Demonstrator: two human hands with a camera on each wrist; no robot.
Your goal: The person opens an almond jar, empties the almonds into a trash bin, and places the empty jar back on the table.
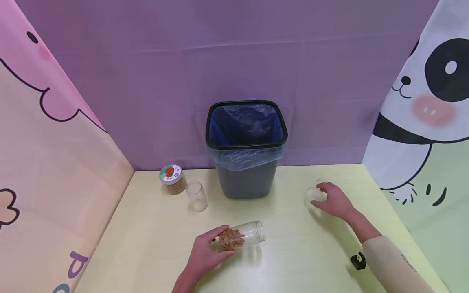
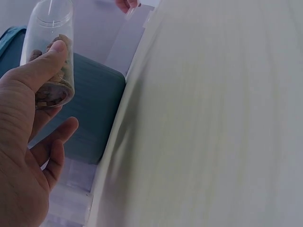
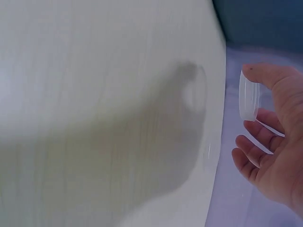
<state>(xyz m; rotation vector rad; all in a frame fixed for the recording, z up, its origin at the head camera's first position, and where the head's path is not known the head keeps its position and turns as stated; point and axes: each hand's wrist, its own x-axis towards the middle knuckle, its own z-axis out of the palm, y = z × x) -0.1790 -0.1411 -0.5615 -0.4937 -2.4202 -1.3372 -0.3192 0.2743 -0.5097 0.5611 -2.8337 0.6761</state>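
My left hand (image 1: pixel 207 252) grips a clear plastic jar (image 1: pixel 253 233) near its base, thumb on one side and fingers on the other. The jar lies tipped nearly sideways, its uncapped mouth toward the right, with small brown pieces (image 1: pixel 231 239) gathered at the bottom end. Over the right side of the table, my right hand (image 1: pixel 335 201) pinches a round translucent lid (image 3: pixel 248 97) by its edge between thumb and fingertips. The lid is raised off the tabletop in the right wrist view. A second clear lid (image 1: pixel 321 180) lies on the table just behind that hand.
A grey bin (image 1: pixel 247 179) with a blue liner stands at the back middle. To its left are an uncapped clear jar (image 1: pixel 197 196) and a lidded tub (image 1: pixel 173 179) of brown pieces. A small black object (image 1: pixel 358 261) appears beside the right sleeve. Printed cloth walls border the table.
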